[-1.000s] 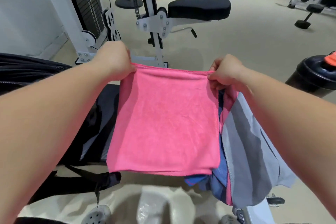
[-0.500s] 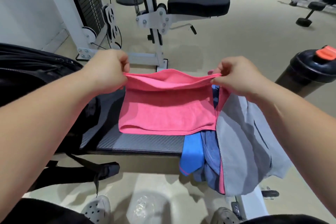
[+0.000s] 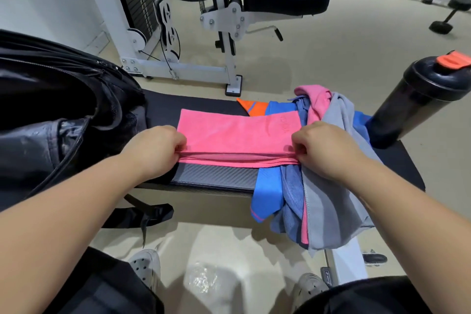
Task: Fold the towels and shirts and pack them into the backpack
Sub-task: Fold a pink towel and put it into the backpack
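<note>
Pinching the near edge of the pink towel (image 3: 237,132), the left hand (image 3: 155,150) and the right hand (image 3: 323,148) are each holding one corner. Their fingers (image 3: 179,146) are curling tight over the stacked layers, and the thumbs are hiding underneath, so how many layers each hand is gripping is not showing. The towel is lying folded flat on the black desk (image 3: 216,177), between the open backpack (image 3: 58,115) on the left and a loose pile of shirts and towels (image 3: 293,194) on the right, with its right corner overlapping that pile.

It is looking like a light, soft cloth that is likely to sag and slide apart unless both corners are being held together. I am judging the corners and the doubled edge to be the best places to take hold, with a flat palm smoothing the middle. The right hand is sitting directly over the grey cloth (image 3: 331,201), so it is risking catching that cloth along with the towel.

The backpack is running off the left edge and its inside is reading only as dark folds, so the room left in it is hard to judge. The pile is hanging over the desk's front, hiding how many garments are in it. A black shaker bottle (image 3: 420,99) is standing at the right end, partly cut off
</note>
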A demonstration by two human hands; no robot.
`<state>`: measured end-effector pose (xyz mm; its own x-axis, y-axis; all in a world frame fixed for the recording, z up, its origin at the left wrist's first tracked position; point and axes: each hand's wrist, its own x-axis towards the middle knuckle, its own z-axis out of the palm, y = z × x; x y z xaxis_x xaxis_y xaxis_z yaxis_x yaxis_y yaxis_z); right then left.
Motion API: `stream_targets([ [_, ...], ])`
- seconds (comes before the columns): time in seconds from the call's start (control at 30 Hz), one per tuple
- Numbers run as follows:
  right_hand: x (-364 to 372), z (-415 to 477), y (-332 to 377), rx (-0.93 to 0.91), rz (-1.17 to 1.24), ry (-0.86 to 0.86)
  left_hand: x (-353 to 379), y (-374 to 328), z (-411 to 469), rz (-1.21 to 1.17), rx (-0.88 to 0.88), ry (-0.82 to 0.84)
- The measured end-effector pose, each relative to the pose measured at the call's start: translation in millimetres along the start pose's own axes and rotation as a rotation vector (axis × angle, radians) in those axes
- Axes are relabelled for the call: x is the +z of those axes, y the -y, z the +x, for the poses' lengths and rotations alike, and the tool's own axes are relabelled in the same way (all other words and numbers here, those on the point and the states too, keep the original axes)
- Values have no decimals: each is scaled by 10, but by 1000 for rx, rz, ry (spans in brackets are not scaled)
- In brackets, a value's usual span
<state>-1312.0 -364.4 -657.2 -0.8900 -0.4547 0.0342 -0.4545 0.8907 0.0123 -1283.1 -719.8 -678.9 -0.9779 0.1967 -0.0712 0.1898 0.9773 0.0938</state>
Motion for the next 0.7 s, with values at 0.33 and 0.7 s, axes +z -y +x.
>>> stream_targets([
  [0.33,-156,153,424,24,16,-11,-23,-211,74,-178,-50,-92],
  [0.7,586,566,614,258,26,381,183,-184,388,11,-235,82],
])
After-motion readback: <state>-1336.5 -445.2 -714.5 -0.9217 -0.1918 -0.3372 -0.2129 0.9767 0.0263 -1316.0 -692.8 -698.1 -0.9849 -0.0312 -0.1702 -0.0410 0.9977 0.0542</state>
